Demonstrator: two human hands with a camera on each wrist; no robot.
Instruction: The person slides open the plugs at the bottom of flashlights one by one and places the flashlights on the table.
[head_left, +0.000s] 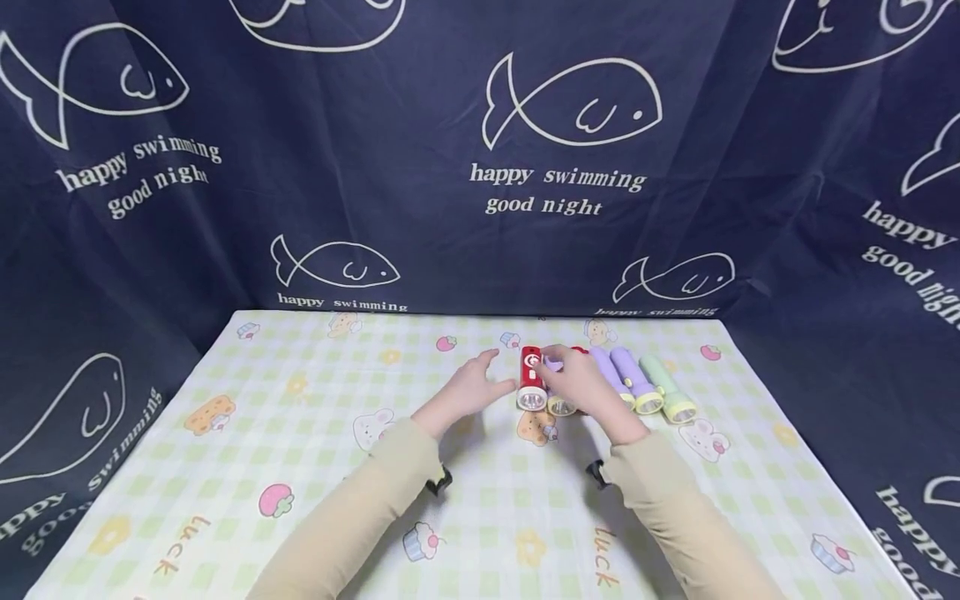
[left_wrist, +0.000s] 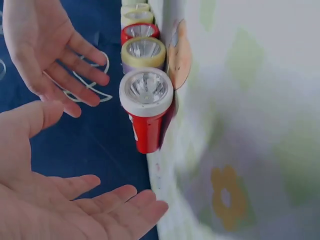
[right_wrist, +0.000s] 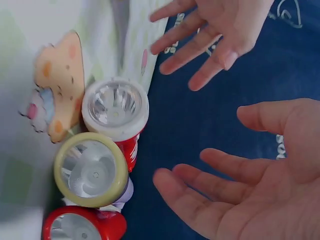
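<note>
A red flashlight (head_left: 532,377) with a white head lies at the left end of a side-by-side row, lens toward me. To its left my left hand (head_left: 474,387) is held with fingers spread and thumb toward it, gripping nothing. My right hand (head_left: 583,382) hovers over the row, its fingertips overlapping the red body in the head view. The right wrist view shows that hand (right_wrist: 240,195) with loose, extended fingers, apart from the flashlights. Beside the red one lies a purple flashlight (right_wrist: 91,170) with a yellow rim. Another red flashlight (right_wrist: 75,227) comes after it, mostly hidden by my right hand from above.
Rightward the row continues with two purple flashlights (head_left: 633,379) and a green flashlight (head_left: 663,387), all yellow-rimmed. They lie on a table with a checked, cartoon-printed cloth (head_left: 315,450). A dark blue curtain (head_left: 420,167) with fish drawings hangs behind its far edge.
</note>
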